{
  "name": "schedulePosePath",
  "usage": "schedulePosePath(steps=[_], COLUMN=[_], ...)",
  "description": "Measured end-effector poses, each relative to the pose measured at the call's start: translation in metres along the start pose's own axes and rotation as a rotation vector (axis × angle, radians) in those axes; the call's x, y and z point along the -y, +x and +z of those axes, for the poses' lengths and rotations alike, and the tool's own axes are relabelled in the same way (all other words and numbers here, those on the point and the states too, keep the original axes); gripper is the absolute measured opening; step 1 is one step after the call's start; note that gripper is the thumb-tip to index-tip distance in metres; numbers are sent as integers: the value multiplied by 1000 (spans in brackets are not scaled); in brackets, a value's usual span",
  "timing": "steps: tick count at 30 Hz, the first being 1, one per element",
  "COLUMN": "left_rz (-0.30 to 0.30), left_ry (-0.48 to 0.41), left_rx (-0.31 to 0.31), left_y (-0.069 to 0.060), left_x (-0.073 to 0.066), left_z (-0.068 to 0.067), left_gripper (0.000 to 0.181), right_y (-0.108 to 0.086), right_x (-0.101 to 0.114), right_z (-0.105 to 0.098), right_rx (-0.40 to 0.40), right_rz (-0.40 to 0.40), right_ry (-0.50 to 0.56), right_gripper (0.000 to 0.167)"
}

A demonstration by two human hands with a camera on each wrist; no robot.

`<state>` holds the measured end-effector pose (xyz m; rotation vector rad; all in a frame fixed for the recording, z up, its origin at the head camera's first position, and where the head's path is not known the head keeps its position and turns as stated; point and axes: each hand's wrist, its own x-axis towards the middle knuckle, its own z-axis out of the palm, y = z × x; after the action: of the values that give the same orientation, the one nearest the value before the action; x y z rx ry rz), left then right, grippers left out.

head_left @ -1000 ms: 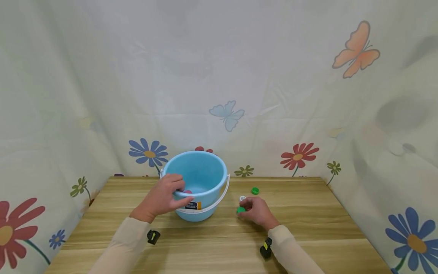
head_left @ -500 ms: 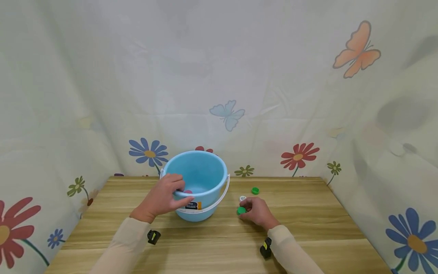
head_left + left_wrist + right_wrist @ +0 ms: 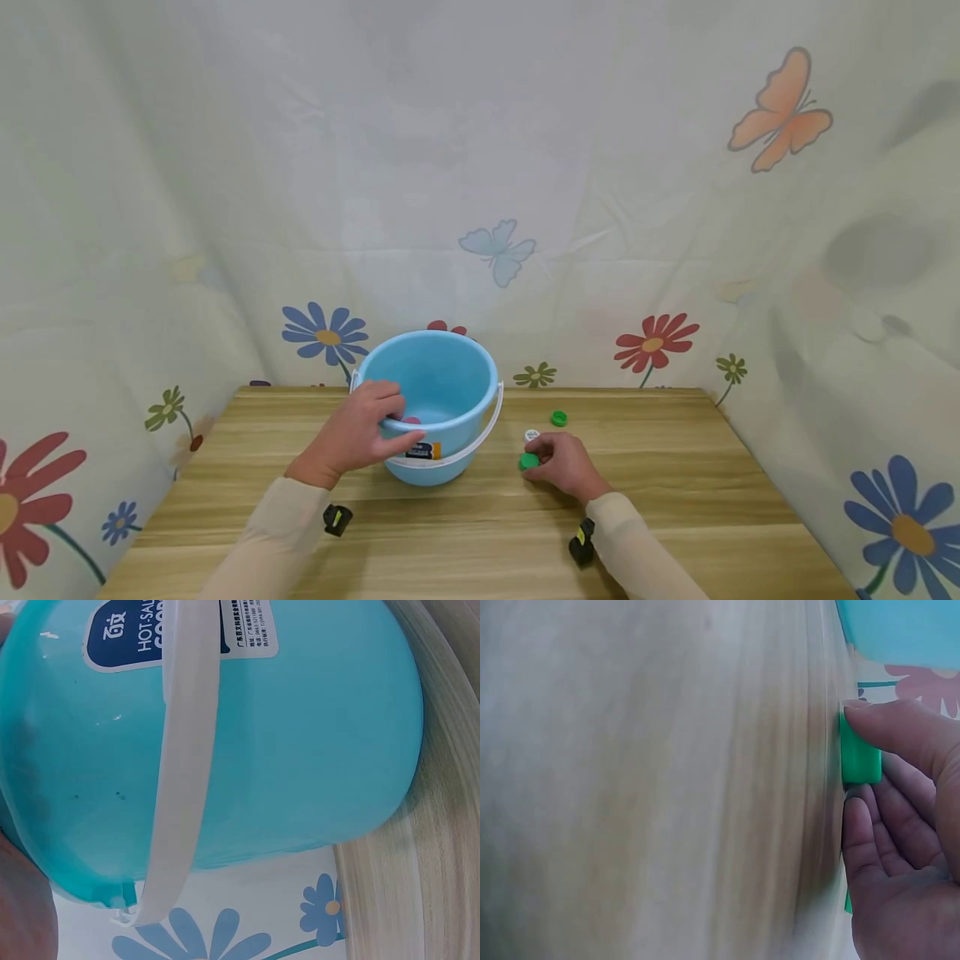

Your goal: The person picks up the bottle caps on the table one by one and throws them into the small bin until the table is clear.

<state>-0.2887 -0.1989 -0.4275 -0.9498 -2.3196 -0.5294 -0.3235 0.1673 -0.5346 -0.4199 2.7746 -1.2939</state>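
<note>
My left hand [image 3: 363, 432] grips the near left rim of the bucket [image 3: 457, 435], thumb outside, the other fingers curled over the edge. The bucket stands upright on the table [image 3: 660, 475], its white handle [image 3: 187, 750] hanging down across the front. Inside lies something pink [image 3: 411, 421], mostly hidden. Right of the bucket I pinch a green cap [image 3: 529, 461] at the table between thumb and fingers of my right hand [image 3: 566, 464]. Just behind it lies a white cap [image 3: 532, 435]; farther back and right, another green cap [image 3: 559, 418].
</note>
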Motion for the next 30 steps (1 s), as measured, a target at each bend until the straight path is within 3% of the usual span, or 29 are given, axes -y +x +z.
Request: schedulePosePath(steps=[30], left_rz=[-15], left_ry=[-3], left_rx=[4], left_y=[2], left_x=[-3], left_z=[-3], left_gripper=[44], right_y=[-3], right_x=[0], right_z=[-2], right_rx=[7], right_rz=[41], right_ry=[61], right_gripper=[35])
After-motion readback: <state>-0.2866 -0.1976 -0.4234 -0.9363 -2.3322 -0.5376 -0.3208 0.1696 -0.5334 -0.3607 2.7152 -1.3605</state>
